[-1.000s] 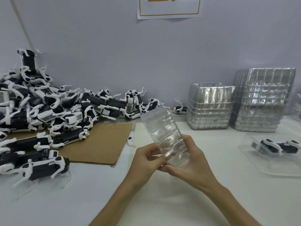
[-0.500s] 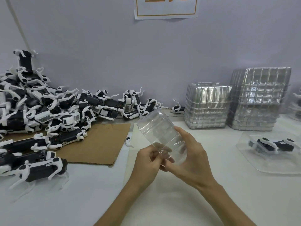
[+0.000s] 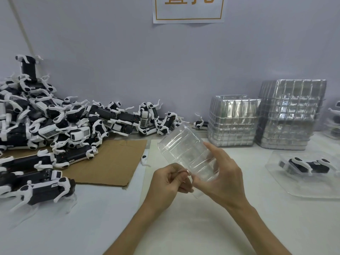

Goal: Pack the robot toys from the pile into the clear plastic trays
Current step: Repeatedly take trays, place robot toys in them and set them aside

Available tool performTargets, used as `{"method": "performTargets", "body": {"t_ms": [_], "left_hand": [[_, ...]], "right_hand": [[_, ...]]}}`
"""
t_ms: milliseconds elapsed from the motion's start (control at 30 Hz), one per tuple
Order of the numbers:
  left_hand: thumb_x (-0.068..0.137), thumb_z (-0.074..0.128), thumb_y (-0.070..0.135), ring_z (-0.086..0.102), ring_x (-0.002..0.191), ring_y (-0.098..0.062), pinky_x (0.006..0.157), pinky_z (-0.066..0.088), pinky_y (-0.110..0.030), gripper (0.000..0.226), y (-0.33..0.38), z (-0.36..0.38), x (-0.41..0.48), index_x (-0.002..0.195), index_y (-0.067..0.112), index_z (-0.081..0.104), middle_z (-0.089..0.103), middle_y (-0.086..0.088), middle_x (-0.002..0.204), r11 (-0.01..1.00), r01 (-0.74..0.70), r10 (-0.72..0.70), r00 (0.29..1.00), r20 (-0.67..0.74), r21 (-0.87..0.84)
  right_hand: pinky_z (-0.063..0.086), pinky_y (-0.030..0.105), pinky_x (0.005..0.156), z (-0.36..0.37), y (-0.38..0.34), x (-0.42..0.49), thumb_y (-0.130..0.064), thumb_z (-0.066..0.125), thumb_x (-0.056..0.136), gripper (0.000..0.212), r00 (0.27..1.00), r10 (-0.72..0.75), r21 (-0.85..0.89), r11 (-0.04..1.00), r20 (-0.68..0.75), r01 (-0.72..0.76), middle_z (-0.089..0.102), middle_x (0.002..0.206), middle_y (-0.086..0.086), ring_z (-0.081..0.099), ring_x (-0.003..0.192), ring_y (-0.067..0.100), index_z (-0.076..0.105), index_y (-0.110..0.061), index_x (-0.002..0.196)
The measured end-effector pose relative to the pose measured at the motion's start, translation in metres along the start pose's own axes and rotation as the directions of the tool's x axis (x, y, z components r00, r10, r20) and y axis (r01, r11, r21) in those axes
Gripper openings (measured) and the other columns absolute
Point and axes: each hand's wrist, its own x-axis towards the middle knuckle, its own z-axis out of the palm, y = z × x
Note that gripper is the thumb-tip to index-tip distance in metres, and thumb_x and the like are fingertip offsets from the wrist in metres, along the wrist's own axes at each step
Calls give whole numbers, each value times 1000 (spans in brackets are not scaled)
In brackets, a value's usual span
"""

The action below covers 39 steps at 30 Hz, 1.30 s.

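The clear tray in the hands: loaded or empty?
Empty. The clear tray is see-through and shows no toy inside, only the right hand gripping it; the left hand pinches its lower edge.

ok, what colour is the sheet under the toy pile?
Plain brown cardboard sheet, clearest in the head view.

We face a plain pale grey wall [image 3: 110, 52] with a white paper sign [image 3: 187, 15], orange-bordered, high on it. Left of the sign a thin pale pipe [image 3: 26, 34] slants down the wall. Below the sign we see a white table [image 3: 92, 227], evenly lit.
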Motion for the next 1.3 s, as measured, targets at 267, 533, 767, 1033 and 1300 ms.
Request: {"method": "performTargets", "body": {"t_ms": [267, 533, 767, 1033, 1300], "left_hand": [[100, 54, 2, 73, 74, -28, 59, 57, -30, 13, -10, -29, 1, 92, 3, 64, 73, -16, 76, 986, 159, -159, 987, -13, 43], [100, 57, 9, 74, 75, -29, 56, 54, -26, 12, -14, -18, 2, 96, 0, 64, 73, -20, 81, 963, 228, -232, 972, -17, -143], [100, 56, 9, 74, 75, -31, 54, 54, -27, 11, -18, -21, 4, 96, 1, 63, 72, -20, 81, 944, 234, -257, 964, -72, -233], [98, 60, 14, 75, 82, -30, 62, 57, -27, 12, -16, -18, 4, 93, 4, 65, 76, -18, 90, 941, 210, -245, 964, -107, -265], [68, 82, 33, 71, 64, -30, 61, 58, -31, 37, -9, -15, 0, 69, 6, 56, 71, -26, 74, 930, 163, -245, 944, -222, -331]], "right_hand": [[55, 22, 67, -51, 36, 29, -31, 87, 70, 82, 869, 306, 165, 951, -390, -261, 58, 101, -29, 59, 74, 8, 46, -16, 140], [38, 44, 93, -90, 82, 137, -46, 79, 70, 80, 956, -247, -492, 859, -157, 141, 63, 118, 17, 57, 103, 34, 56, -6, 136], [30, 52, 110, -90, 150, 235, -24, 83, 75, 89, 975, 15, -827, 534, 220, 179, 52, 142, 13, 45, 131, 38, 37, -27, 151], [21, 59, 119, -54, 141, 231, -12, 66, 86, 79, 905, 416, -723, 654, 95, -224, 26, 162, 16, 26, 148, 36, 29, -20, 155], [53, 27, 69, -8, -18, 112, -81, 51, 79, 51, 644, 167, 11, 965, 746, -263, 73, 85, -12, 70, 76, 5, 66, -35, 98]]}}
